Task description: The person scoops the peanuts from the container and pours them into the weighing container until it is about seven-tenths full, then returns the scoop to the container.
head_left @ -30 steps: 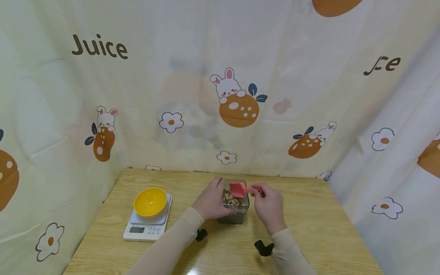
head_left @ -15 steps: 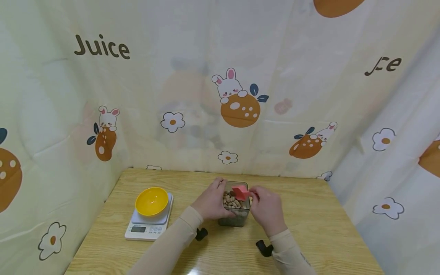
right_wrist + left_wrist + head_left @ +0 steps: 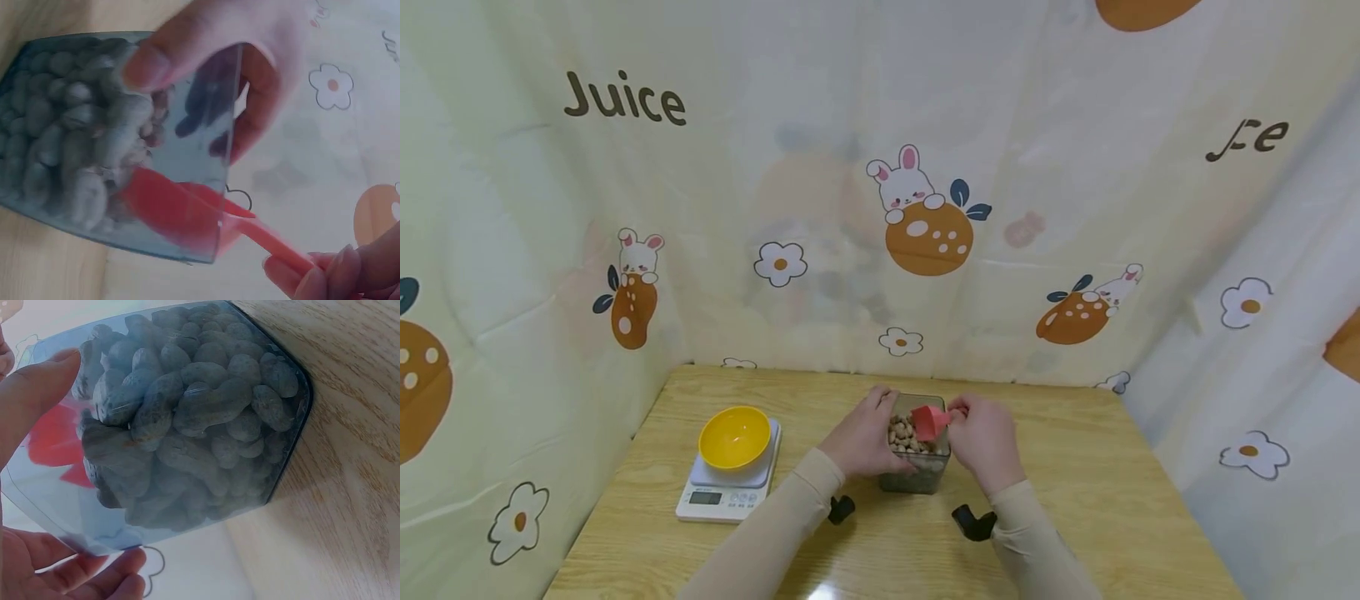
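Note:
A clear, dark-tinted square container point(image 3: 917, 482) of unshelled peanuts point(image 3: 904, 435) stands on the table. My left hand point(image 3: 861, 437) grips its left side, the thumb point(image 3: 53, 375) across the near wall and the fingers on other walls. My right hand point(image 3: 988, 442) pinches the handle of a red scoop point(image 3: 929, 422) between thumb and fingers at the container's right rim. Through the wall in the right wrist view, the scoop's bowl point(image 3: 169, 203) is inside, tilted down against the top of the peanuts.
On the left, a yellow bowl point(image 3: 735, 437) sits on a white digital kitchen scale point(image 3: 728, 502). A patterned curtain point(image 3: 820, 192) encloses the wooden table point(image 3: 1075, 492) at the back and sides. Black wrist mounts point(image 3: 973, 523) stick out beneath both forearms.
The scoop has swung from lying level across the container to a steeper angle, its bowl shifting slightly right and down. My left hand stays on the container. The head view has drifted slightly.

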### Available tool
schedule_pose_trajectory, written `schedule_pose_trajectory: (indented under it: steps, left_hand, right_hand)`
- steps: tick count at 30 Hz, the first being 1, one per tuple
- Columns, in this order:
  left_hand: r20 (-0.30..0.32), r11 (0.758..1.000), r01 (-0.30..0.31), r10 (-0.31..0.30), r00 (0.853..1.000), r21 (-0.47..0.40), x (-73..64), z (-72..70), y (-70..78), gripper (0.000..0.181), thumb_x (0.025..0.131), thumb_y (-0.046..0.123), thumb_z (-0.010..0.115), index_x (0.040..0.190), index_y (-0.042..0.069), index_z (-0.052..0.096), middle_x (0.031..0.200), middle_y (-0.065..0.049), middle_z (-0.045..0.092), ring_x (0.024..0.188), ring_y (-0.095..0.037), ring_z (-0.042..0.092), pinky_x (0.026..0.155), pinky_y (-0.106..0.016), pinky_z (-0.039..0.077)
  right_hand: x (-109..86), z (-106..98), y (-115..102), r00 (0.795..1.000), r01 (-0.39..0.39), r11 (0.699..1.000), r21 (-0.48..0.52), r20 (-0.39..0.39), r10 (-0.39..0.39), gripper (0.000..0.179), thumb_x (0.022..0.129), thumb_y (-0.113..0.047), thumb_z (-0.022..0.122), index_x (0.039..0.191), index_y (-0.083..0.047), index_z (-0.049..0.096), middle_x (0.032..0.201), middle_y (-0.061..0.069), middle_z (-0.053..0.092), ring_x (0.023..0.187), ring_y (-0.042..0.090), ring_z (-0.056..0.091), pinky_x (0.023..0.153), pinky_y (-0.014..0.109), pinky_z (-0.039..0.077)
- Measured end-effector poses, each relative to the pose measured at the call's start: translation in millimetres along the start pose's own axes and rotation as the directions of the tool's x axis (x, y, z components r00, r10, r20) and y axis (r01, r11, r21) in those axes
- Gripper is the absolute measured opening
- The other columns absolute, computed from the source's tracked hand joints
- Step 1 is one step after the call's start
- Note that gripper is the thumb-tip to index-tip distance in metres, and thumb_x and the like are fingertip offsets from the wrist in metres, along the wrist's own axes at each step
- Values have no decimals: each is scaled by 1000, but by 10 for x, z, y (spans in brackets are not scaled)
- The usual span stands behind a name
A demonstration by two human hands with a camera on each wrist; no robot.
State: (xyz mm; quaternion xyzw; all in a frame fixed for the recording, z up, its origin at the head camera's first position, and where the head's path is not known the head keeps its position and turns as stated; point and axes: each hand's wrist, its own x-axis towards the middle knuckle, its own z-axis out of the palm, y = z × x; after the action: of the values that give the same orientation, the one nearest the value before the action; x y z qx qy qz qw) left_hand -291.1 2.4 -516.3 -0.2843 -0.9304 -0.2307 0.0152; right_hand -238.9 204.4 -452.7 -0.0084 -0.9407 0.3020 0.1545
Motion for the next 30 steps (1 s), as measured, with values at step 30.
schedule_pose_trajectory:
  steps: [30]
  left_hand:
    - [5, 999, 27, -27, 1000, -25, 0, 16, -3, 128, 72, 64, 95, 168, 7, 33, 170, -13, 38, 146, -30, 56, 118, -44, 54]
  right_hand:
    - [34, 54, 268, 995, 103, 994, 39, 2, -103, 17, 96, 0, 66, 98, -5, 82, 86, 10, 80, 59, 16, 60, 50, 30, 45]
